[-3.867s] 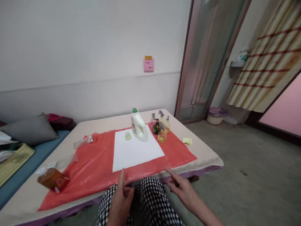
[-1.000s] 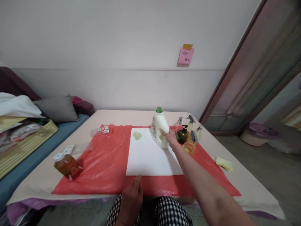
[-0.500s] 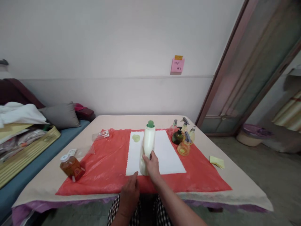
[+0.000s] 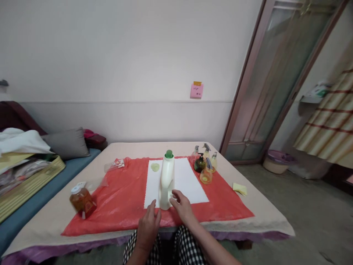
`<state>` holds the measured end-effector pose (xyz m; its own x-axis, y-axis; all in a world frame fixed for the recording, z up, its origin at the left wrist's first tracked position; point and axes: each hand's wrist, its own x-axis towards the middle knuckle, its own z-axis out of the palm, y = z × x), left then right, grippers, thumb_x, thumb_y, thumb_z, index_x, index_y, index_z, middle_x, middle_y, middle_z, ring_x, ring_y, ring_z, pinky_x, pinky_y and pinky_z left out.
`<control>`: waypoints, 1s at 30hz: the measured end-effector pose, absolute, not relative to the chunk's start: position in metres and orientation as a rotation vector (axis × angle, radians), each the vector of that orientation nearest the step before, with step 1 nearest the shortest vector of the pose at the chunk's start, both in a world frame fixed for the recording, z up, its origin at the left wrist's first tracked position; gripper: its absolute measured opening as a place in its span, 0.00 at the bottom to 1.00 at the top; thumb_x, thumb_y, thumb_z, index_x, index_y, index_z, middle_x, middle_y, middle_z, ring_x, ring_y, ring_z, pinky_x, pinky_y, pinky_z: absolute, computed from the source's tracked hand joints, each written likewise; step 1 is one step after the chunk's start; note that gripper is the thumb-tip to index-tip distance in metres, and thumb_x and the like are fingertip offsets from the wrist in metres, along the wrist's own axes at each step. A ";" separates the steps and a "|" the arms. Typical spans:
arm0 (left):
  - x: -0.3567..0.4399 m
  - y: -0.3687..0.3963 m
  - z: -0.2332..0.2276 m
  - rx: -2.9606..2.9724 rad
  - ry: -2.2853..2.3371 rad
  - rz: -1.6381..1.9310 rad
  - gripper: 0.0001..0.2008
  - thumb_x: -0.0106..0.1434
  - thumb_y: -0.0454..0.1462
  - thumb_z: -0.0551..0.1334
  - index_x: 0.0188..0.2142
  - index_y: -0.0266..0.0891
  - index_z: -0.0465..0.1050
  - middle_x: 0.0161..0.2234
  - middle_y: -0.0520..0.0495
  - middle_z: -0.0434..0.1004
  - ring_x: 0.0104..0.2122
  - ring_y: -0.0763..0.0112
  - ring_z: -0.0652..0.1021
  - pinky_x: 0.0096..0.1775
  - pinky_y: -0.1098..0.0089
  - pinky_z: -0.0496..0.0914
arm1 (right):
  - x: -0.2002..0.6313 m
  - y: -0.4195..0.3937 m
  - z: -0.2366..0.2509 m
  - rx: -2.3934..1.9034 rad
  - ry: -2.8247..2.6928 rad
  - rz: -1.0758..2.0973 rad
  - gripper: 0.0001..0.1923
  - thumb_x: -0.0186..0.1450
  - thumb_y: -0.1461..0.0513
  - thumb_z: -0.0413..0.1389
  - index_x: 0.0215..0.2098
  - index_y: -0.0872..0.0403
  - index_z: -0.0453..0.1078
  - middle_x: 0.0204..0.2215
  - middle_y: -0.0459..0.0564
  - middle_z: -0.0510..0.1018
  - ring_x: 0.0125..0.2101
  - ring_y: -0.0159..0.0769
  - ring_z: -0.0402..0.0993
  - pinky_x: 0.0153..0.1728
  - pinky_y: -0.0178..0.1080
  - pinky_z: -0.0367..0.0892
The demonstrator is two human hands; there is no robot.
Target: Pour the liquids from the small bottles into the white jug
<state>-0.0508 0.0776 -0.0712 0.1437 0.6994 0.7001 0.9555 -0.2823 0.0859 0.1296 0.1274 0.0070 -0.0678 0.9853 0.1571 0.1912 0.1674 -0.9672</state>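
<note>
From my end of the feed, the white bottle (image 4: 166,176) stands upright at the near edge of the white mat (image 4: 187,180), close to the knees, where I judge both hands can reach it without stretching. Its handle faces me, which should suit a grip from this side. My left hand (image 4: 149,221) is just beside its lower left, fingers spread, holding nothing. My right hand (image 4: 182,209) is at its lower right, thumb and fingers parted rather than wrapped round; at this size I can't tell whether a fingertip touches. The pale green cap (image 4: 155,167) sits at the mat's far left, out of the bottle's way. The spray bottles (image 4: 206,176) bunch together on the right, probably to leave working room; the red sheet (image 4: 124,195) presumably shields the table (image 4: 259,212).
</note>
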 end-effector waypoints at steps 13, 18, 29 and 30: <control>-0.045 0.078 -0.043 -2.149 -2.096 -1.099 0.20 0.67 0.39 0.53 0.54 0.41 0.74 0.52 0.38 0.80 0.45 0.62 0.82 0.42 0.66 0.76 | 0.216 0.056 -0.001 -1.379 -1.453 0.983 0.19 0.57 0.52 0.58 0.41 0.54 0.79 0.38 0.54 0.85 0.42 0.49 0.79 0.49 0.49 0.71; -0.048 0.078 -0.047 -2.145 -2.088 -1.142 0.20 0.67 0.39 0.52 0.54 0.40 0.74 0.51 0.38 0.81 0.45 0.61 0.82 0.44 0.65 0.76 | 0.234 0.064 -0.007 -1.417 -1.430 0.924 0.20 0.56 0.51 0.57 0.40 0.54 0.79 0.37 0.55 0.85 0.40 0.49 0.79 0.47 0.49 0.71; -0.051 0.073 -0.048 -2.145 -2.277 -0.966 0.22 0.70 0.43 0.51 0.59 0.38 0.68 0.53 0.38 0.80 0.49 0.58 0.81 0.49 0.62 0.74 | 0.254 0.093 -0.046 -1.356 -1.225 1.036 0.16 0.51 0.49 0.61 0.29 0.51 0.78 0.29 0.51 0.83 0.35 0.46 0.77 0.43 0.47 0.70; -0.052 0.071 -0.048 -2.158 -2.283 -0.943 0.22 0.71 0.43 0.51 0.60 0.38 0.67 0.53 0.38 0.79 0.49 0.58 0.81 0.49 0.61 0.73 | 0.253 0.094 -0.049 -1.332 -1.203 1.077 0.16 0.50 0.48 0.62 0.29 0.51 0.78 0.29 0.51 0.83 0.34 0.45 0.77 0.42 0.46 0.70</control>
<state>-0.0521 0.0707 -0.0478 -0.1288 0.9513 0.2802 0.8718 -0.0261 0.4891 0.2533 0.0938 -0.0494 0.1083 0.9941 0.0075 0.1017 -0.0036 -0.9948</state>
